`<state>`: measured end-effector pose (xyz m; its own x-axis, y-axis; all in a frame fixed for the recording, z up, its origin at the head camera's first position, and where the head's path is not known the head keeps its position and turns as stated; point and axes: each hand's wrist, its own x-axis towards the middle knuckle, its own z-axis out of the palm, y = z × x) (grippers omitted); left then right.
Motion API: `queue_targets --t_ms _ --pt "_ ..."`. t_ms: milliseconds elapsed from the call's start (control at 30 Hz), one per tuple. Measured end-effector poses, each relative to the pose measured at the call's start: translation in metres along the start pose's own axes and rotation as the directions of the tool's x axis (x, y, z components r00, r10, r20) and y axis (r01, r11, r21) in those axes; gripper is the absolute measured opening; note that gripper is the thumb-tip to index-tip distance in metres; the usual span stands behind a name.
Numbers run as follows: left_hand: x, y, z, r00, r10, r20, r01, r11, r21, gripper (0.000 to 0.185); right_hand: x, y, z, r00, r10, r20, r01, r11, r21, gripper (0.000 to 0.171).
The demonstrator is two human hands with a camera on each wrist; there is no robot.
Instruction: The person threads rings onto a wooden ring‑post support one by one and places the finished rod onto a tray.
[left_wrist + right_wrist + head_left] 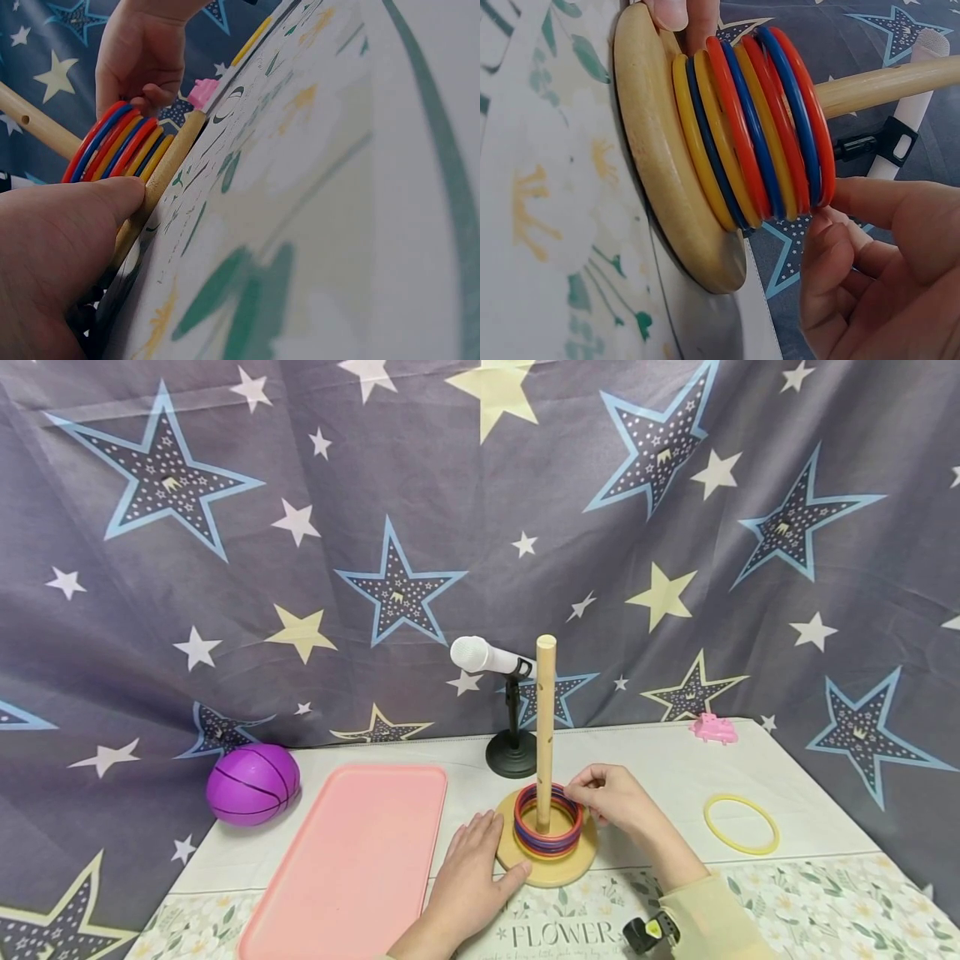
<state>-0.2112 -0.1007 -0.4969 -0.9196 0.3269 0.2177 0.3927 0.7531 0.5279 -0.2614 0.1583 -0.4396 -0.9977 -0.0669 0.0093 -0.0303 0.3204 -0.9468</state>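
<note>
A round wooden base (551, 876) carries an upright wooden post (546, 727). Around the post's foot lies a stack of red, blue and yellow rings (739, 139). My left hand (468, 878) rests against the base's left side, fingers extended and thumb near its front edge. From the right, my right hand (618, 797) pinches the edge of the topmost red ring (823, 142) between thumb and forefinger. That ring still sits on the stack, encircling the post. In the left wrist view, the left thumb (124, 196) touches the base beside the lowest rings.
A loose yellow ring (750, 850) lies on the table at right, with a pink toy (713, 728) behind it. A white microphone (487, 657) on a black stand (512, 753) stands behind the post. Left are a pink tray (352, 860) and a purple ball (252, 785).
</note>
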Motion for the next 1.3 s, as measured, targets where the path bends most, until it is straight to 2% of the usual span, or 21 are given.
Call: queue_targets --t_ms 233,433,767,1133,1300 --pt "0.0 0.0 0.0 1.0 -0.004 0.002 0.004 1.0 -0.005 0.087 -0.002 -0.005 -0.005 1.0 -0.005 0.008 0.005 1.0 0.003 0.014" --pt "0.0 0.0 0.001 1.0 -0.004 0.008 0.004 1.0 -0.012 0.088 -0.004 -0.008 -0.016 0.999 -0.039 -0.019 0.038 0.998 -0.058 0.018" --pt "0.002 -0.001 0.0 1.0 0.008 -0.003 -0.008 1.0 -0.013 0.086 -0.014 -0.008 -0.048 0.996 -0.048 -0.081 0.039 0.993 -0.114 0.023" --pt "-0.001 0.001 -0.002 1.0 0.021 -0.008 -0.021 1.0 0.001 0.087 -0.033 0.003 -0.089 0.988 -0.032 -0.152 0.007 0.986 -0.165 0.03" --pt "0.0 -0.004 0.001 1.0 0.018 -0.016 -0.019 1.0 -0.018 0.088 -0.044 0.007 -0.106 0.983 -0.036 -0.178 0.002 0.982 -0.187 0.033"
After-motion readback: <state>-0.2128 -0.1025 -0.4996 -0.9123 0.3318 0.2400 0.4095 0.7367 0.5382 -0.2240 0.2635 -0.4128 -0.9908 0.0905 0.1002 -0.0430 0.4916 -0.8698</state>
